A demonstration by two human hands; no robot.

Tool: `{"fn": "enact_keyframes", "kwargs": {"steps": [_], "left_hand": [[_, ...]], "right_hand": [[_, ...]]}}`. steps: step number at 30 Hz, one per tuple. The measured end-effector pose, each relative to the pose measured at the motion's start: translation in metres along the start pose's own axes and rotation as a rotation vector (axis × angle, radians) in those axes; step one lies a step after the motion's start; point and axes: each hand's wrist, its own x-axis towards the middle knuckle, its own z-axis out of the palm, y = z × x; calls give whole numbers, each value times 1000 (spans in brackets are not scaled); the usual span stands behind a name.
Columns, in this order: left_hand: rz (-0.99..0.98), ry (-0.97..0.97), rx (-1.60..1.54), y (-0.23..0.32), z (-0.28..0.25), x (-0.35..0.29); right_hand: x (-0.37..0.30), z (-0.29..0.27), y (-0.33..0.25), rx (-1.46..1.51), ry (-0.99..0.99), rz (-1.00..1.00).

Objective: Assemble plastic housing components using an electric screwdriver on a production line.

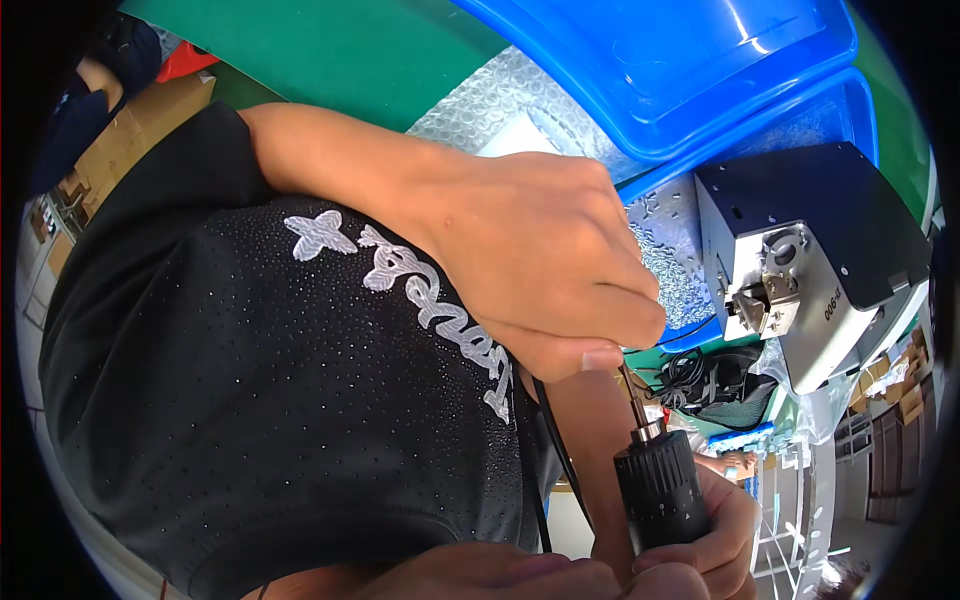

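Note:
My right hand (722, 535) grips the black body of an electric screwdriver (660, 485), its fingers wrapped round below the ribbed collar. The thin metal bit points up toward my left hand (550, 265). That hand is closed, with its back to the view and the thumb pressed against the curled fingers. The bit's tip ends close by the left thumb; whatever the left fingers hold is hidden. A blue tray (868, 110) with many small silvery metal pieces (668, 275) lies just beyond the left knuckles. Beside it stands a black and silver tabletop machine (815, 230) with a small front mechanism.
A larger blue bin (660, 60) stands at the top over the green tabletop (330, 45). Bubble wrap (470, 105) lies beside it. A black shoe-like object (735, 385) and dark cables are below the machine. Another person's hand (738, 463) shows at the right, and cardboard boxes (150, 120) at upper left.

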Motion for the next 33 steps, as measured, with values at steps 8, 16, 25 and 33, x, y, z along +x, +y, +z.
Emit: {"fn": "enact_keyframes", "kwargs": {"steps": [8,16,25,33], "left_hand": [[35,-16,5,-2,1,-2],[-127,-349,-100,18,-21,8],[220,-438,877,-28,-135,167],[-66,-744,1159,-180,-154,248]], "right_hand": [[-1,-5,-9,71,-84,119],[9,-23,-44,1,-229,394],[9,-110,-38,-695,564,419],[-3,-166,-7,-82,461,900]]}}
